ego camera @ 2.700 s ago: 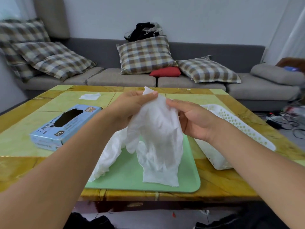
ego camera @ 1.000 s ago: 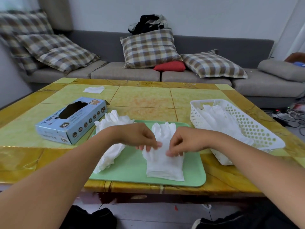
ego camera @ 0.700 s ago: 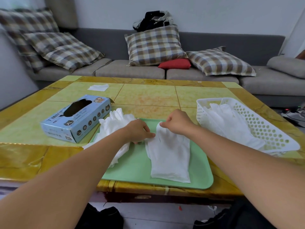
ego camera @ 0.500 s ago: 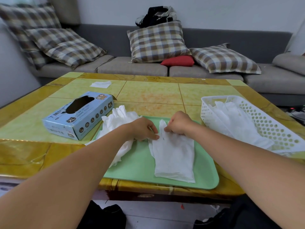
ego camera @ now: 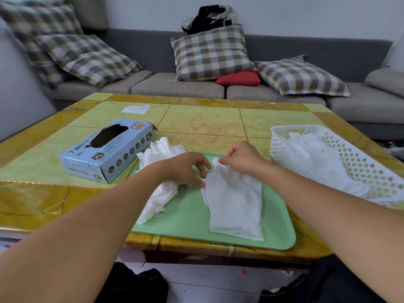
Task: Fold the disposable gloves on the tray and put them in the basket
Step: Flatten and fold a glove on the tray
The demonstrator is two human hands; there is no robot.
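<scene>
A white disposable glove (ego camera: 235, 204) lies flat on the green tray (ego camera: 188, 217), cuff toward me. My right hand (ego camera: 240, 158) pinches its finger end at the far side and lifts it a little. My left hand (ego camera: 185, 169) presses the glove's left edge with its fingertips. A crumpled heap of white gloves (ego camera: 160, 171) lies on the tray's left edge, partly under my left wrist. The white perforated basket (ego camera: 360, 169) stands to the right of the tray with several gloves (ego camera: 314, 158) inside.
A blue glove box (ego camera: 107, 149) marked XL lies left of the tray. A white tissue (ego camera: 135, 109) sits at the table's far left. A grey sofa with checked cushions runs behind the table. Dark items lie on the floor below the table's front edge.
The glove held up in the air 2.7 s ago now lies flat on the tray. My hands moved to its finger end, and the right hand now lifts that end.
</scene>
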